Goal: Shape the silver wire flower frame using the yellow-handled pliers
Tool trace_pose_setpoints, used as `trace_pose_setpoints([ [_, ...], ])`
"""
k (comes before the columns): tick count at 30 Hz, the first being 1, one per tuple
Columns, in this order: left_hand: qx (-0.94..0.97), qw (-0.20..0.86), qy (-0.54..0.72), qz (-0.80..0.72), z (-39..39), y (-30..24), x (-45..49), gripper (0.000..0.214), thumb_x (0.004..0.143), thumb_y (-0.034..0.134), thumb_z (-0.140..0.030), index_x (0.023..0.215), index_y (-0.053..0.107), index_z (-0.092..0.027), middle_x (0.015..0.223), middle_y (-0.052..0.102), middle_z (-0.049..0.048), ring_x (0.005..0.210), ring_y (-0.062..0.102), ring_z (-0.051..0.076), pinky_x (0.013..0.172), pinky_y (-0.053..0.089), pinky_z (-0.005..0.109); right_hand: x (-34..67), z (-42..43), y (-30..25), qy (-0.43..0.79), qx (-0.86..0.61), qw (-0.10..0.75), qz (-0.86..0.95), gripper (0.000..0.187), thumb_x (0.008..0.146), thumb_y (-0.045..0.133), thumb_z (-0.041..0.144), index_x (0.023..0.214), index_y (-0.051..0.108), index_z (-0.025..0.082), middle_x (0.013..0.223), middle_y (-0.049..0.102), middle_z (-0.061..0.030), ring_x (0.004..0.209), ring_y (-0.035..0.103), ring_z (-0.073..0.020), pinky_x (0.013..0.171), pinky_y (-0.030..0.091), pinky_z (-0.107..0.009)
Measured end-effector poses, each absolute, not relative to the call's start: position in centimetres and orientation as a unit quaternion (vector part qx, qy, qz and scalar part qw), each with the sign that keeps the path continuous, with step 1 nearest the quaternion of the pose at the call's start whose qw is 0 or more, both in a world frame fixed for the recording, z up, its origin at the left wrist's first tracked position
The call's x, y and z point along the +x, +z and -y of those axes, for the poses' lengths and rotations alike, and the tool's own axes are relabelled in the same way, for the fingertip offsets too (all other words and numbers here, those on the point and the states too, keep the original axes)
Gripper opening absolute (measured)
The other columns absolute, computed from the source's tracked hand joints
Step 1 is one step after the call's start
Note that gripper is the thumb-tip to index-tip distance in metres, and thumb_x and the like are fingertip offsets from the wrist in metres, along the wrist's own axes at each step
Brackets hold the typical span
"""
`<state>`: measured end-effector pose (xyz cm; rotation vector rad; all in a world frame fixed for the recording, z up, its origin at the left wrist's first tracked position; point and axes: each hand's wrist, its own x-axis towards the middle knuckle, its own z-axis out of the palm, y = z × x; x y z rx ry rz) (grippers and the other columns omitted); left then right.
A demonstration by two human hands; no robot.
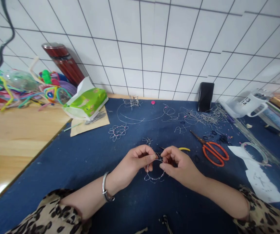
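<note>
While the right hand point(182, 162) hides part of a tool with a curved yellow handle point(184, 149), a thin round silver wire ring with pink beads point(155, 178) is between both hands, over the dark blue counter point(76, 162). The left hand point(132, 162) pinches its top. The right fingers curl in close; I can't tell if they pinch it. Both arms reach inward.

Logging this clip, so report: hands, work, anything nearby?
Left hand pinching beaded wire ring. Right hand at ring's right side, grip unclear. Scissors off right, apart from both hands.
</note>
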<state>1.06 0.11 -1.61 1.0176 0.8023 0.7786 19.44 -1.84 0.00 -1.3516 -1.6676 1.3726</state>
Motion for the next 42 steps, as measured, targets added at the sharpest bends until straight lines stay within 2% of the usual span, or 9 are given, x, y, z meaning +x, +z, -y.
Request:
trace_pose_setpoints([
  [10, 0.456, 0.733, 0.350, -0.363, -0.17, -1.30, 1.00, 0.011, 0.081, 0.060, -0.024, 0.079, 0.058, -0.014, 0.076, 0.058, 0.0014, 0.062, 0.052, 0.009, 0.062, 0.041, 0.024, 19.49, 2.05, 0.09, 0.498, -0.510, 0.300, 0.634, 0.016, 0.073, 0.056, 0.017, 0.087, 0.049, 0.021, 0.073, 0.050, 0.0038, 0.064, 0.048, -0.0084, 0.061, 0.043, -0.023],
  [19, 0.482, 0.719, 0.341, -0.366, -0.16, -1.35, 0.98, 0.011, 0.082, 0.059, -0.024, 0.080, 0.058, -0.014, 0.068, 0.054, -0.0007, 0.062, 0.051, 0.010, 0.061, 0.040, 0.023, 19.51, 2.12, -0.07, 0.485, -0.504, 0.301, 0.648, 0.017, 0.073, 0.055, 0.017, 0.088, 0.049, 0.022, 0.075, 0.051, 0.0031, 0.066, 0.048, -0.0090, 0.063, 0.043, -0.024],
  [25, 0.543, 0.680, 0.336, -0.361, -0.19, -1.29, 0.88, 0.011, 0.084, 0.055, -0.025, 0.082, 0.056, -0.014, 0.073, 0.055, -0.0002, 0.065, 0.053, 0.011, 0.065, 0.043, 0.026, 19.56, 2.11, -0.08, 0.487, -0.505, 0.302, 0.646, 0.017, 0.072, 0.055, 0.016, 0.088, 0.049, 0.022, 0.074, 0.050, 0.0035, 0.065, 0.048, -0.0089, 0.062, 0.043, -0.024],
  [33, 0.676, 0.548, 0.309, -0.383, 0.03, -1.13, 0.68, 0.012, 0.087, 0.045, -0.019, 0.082, 0.054, -0.016, 0.076, 0.055, 0.0007, 0.069, 0.056, 0.013, 0.067, 0.044, 0.027, 19.51, 2.05, -0.44, 0.488, -0.502, 0.303, 0.647, 0.017, 0.073, 0.054, 0.015, 0.089, 0.049, 0.022, 0.075, 0.050, 0.0036, 0.066, 0.049, -0.0085, 0.062, 0.043, -0.023],
  [38, 0.756, 0.425, 0.291, -0.404, 0.24, -0.93, 0.66, 0.014, 0.084, 0.044, -0.010, 0.079, 0.055, -0.017, 0.074, 0.056, 0.0001, 0.069, 0.052, 0.013, 0.065, 0.041, 0.025, 19.61, 2.08, -0.75, 0.475, -0.495, 0.309, 0.659, 0.017, 0.074, 0.054, 0.015, 0.089, 0.049, 0.022, 0.077, 0.052, 0.0029, 0.068, 0.050, -0.0091, 0.064, 0.043, -0.023],
  [42, 0.780, 0.371, 0.284, -0.417, 0.28, -0.90, 0.72, 0.015, 0.082, 0.044, -0.009, 0.079, 0.056, -0.018, 0.072, 0.058, -0.0002, 0.065, 0.052, 0.013, 0.062, 0.040, 0.024, 19.61, 2.06, -0.85, 0.477, -0.495, 0.306, 0.659, 0.017, 0.074, 0.054, 0.016, 0.089, 0.050, 0.021, 0.078, 0.052, 0.0022, 0.069, 0.050, -0.0096, 0.065, 0.044, -0.024],
])
